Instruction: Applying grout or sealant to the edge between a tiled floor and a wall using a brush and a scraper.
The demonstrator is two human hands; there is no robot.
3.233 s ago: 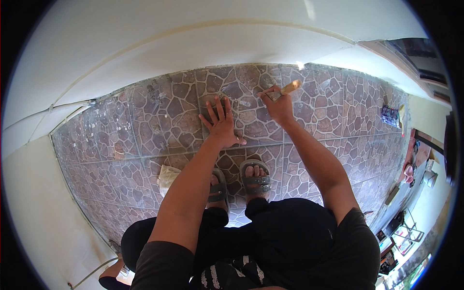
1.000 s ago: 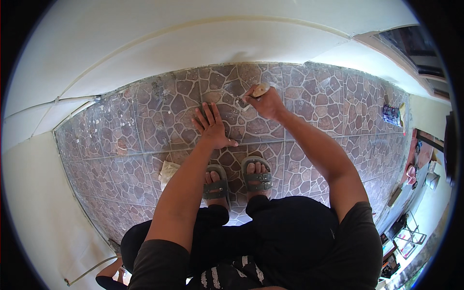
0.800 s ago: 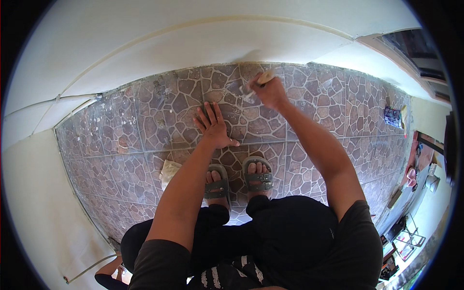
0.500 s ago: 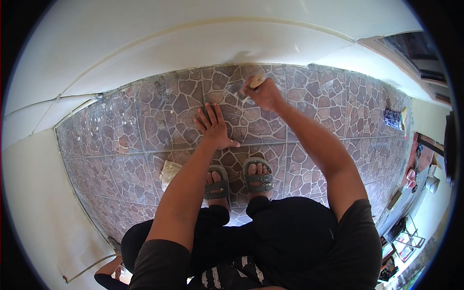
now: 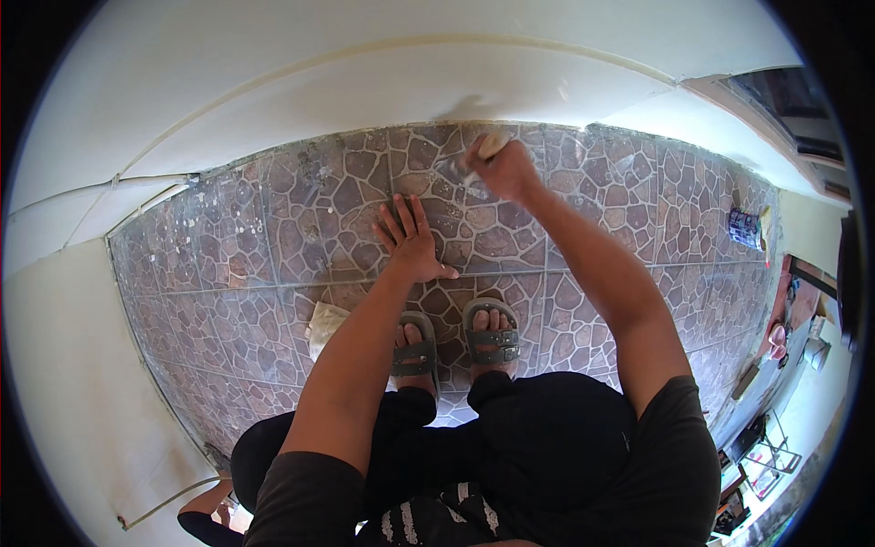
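Note:
My right hand is closed round a scraper with a pale handle, held low over the tiled floor near the foot of the wall. The scraper's flat grey blade, pointing down and left, is smeared by motion. Spread flat on the tiles, my left hand holds nothing, its fingers pointing to the wall. White specks lie on the floor between the two hands.
A white wall rises beyond the floor. Behind my left forearm lies a pale cloth. My sandals stand close by. White spots mark the left tiles. A blue patterned packet rests far right; another person's arm shows lower left.
My right hand has shifted slightly right with the scraper, and the blade is more blurred. The left hand stays planted on the tiles; the whole view has shifted slightly.

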